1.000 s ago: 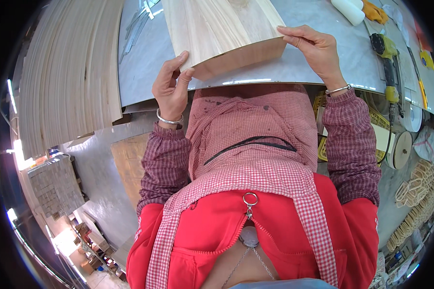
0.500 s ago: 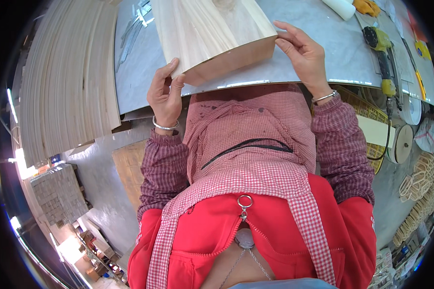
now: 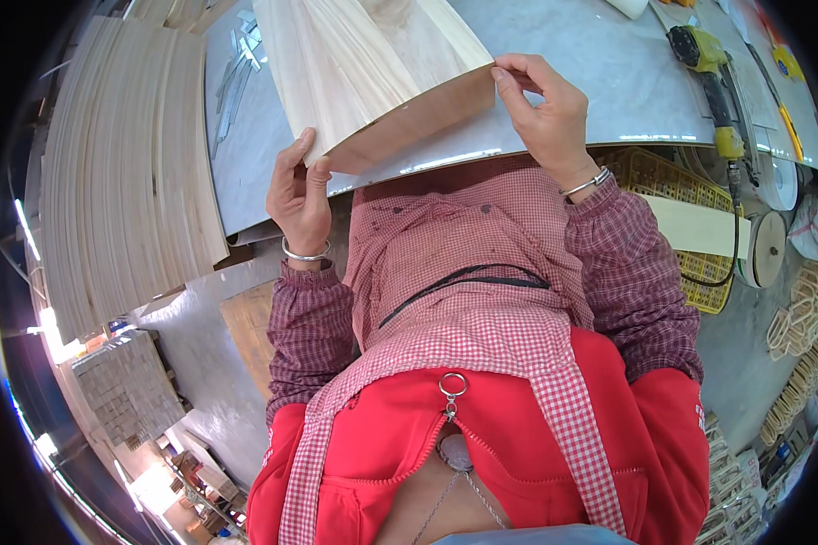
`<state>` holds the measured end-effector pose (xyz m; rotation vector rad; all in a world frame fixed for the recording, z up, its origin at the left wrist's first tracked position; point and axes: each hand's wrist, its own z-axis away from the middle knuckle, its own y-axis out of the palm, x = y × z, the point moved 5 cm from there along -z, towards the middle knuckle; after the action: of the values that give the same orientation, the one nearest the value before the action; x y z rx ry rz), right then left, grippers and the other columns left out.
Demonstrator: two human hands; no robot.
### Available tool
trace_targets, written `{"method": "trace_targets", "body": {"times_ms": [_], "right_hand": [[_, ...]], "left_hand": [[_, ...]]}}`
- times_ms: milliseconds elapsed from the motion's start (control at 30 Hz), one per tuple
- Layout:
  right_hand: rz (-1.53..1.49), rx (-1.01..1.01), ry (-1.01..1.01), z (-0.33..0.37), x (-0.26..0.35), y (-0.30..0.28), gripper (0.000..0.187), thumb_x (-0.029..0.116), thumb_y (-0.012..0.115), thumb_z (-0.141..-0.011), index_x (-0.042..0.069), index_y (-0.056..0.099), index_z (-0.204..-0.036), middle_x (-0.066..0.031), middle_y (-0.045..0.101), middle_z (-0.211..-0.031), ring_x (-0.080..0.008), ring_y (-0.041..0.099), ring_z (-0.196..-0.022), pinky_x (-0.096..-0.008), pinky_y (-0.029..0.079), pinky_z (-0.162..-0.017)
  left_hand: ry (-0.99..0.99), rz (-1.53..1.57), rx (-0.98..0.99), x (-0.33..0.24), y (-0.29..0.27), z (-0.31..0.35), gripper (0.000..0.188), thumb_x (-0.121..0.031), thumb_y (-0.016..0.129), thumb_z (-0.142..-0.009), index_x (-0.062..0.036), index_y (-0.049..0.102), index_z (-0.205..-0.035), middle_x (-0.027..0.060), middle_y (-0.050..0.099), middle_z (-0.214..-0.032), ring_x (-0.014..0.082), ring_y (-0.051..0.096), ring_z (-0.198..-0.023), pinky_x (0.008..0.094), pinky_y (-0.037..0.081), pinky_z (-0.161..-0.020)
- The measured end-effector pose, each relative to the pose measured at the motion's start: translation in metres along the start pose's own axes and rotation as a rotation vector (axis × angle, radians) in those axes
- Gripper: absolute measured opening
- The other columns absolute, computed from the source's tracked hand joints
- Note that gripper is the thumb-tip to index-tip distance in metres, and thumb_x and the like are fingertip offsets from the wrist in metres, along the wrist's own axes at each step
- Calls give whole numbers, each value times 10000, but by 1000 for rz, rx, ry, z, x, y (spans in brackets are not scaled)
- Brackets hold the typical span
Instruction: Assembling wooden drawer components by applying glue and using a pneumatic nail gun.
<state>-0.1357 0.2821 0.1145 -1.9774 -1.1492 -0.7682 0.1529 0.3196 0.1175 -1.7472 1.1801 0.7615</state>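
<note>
A pale wooden box (image 3: 373,68) lies at an angle on the grey work table (image 3: 600,104), its near side panel turned toward me and reaching almost to the table's edge. My left hand (image 3: 301,202) grips the near left corner, with the thumb low at the side panel and the fingers by the top edge. At the near right corner, my right hand (image 3: 547,111) pinches the edge between thumb and fingers. Whatever is inside or under the box is hidden.
Left of the table stands a tall stack of wooden boards (image 3: 123,173). Thin metallic strips (image 3: 236,82) lie beyond the box's left side. A yellow-and-black air tool (image 3: 713,82) with a hose rests at the right, above a yellow crate (image 3: 704,268).
The box and both hands have shifted slightly left. My right hand's raised index finger has come down, and its fingers have drawn in at the box corner. The view has shifted a little too.
</note>
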Motion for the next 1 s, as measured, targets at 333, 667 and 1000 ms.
{"method": "trace_targets", "body": {"times_ms": [333,667,1000], "right_hand": [[21,-3,-44,2,1,0,154,24,663,-785,47,654,-938,-11,681,-834,-116,614,-656,-204,491,-607],[-60,112,33,-8,1,0,207,75,683,-804,89,679,-1010,7,700,-900,-100,627,-696,-184,492,-641],[-187,328,33,-7,-10,10,223,98,663,-839,122,708,-1057,9,711,-964,-79,628,-746,-165,485,-701]], "left_hand": [[-15,9,-29,3,0,2,298,-8,645,-849,7,593,-1142,93,628,-1083,145,578,-873,229,458,-794],[33,-58,-4,7,0,4,309,-38,626,-878,-2,579,-1182,96,616,-1138,117,524,-768,223,473,-668],[293,-605,-11,-41,9,-8,335,-130,767,-716,-106,699,-1043,82,558,-1073,195,512,-937,307,456,-823]]}}
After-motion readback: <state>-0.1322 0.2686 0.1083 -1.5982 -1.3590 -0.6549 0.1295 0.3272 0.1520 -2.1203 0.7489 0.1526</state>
